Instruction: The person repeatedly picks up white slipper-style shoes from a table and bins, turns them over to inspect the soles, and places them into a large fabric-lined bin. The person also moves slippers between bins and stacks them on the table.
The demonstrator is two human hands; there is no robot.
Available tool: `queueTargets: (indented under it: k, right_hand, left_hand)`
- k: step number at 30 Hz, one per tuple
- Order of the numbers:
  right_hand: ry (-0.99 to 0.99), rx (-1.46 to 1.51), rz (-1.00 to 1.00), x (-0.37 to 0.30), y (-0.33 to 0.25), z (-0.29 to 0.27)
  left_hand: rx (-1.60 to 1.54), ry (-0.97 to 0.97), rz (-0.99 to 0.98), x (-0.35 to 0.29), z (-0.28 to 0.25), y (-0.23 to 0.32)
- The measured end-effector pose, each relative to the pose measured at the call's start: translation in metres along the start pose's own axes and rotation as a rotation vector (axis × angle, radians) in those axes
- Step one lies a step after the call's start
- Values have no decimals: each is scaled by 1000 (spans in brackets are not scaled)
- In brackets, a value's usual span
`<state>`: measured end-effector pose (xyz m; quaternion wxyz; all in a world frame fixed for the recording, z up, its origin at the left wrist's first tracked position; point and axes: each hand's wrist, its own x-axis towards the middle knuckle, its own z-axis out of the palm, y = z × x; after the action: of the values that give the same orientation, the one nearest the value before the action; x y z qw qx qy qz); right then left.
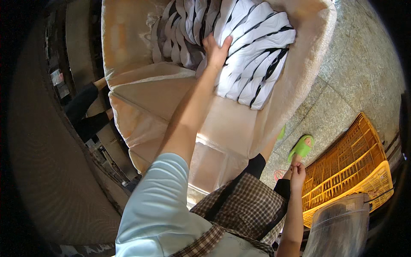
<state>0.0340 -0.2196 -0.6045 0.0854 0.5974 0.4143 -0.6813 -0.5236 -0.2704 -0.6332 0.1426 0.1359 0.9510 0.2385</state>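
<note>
Thin white pieces with wavy edges and black parts lie in overlapping rows (257, 51) in a large pale, lined bag (295, 85). They look like shoe parts, but their exact kind cannot be told. My left hand (217, 52) reaches in and grips the left edge of the brighter row, thumb on top and fingers partly hidden behind it. To its left lies a shaded row (184, 34) of similar pieces. Low on the right, my right hand (298, 176) hangs beside my apron (248, 205) outside the bag, its fingers curled together. Whether anything is between them cannot be made out.
An orange-yellow plastic crate (346, 167) lies tilted at the right, with a clear grey plastic container (340, 222) in front. My green sandal (302, 146) is on the speckled floor (342, 94). Dark slatted boards (77, 47) stand left of the bag.
</note>
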Motion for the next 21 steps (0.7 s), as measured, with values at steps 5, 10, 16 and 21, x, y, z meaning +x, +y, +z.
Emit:
queueTargets:
  k: [5,10,16,21]
  right_hand:
    - [-63,-39,-11,18,2,2]
    - [-169,-79,-58,48,-2,0]
    - [-150,-205,-42,53,6,-29]
    - [-56,-368,5,52,27,-56]
  left_hand:
    - [141,-138,267,-28,-2,11]
    - [268,-202,272,-13,-22,16]
    - [573,-115,420,-14,-28,32]
    - [755,-130,543,-8,-10,53]
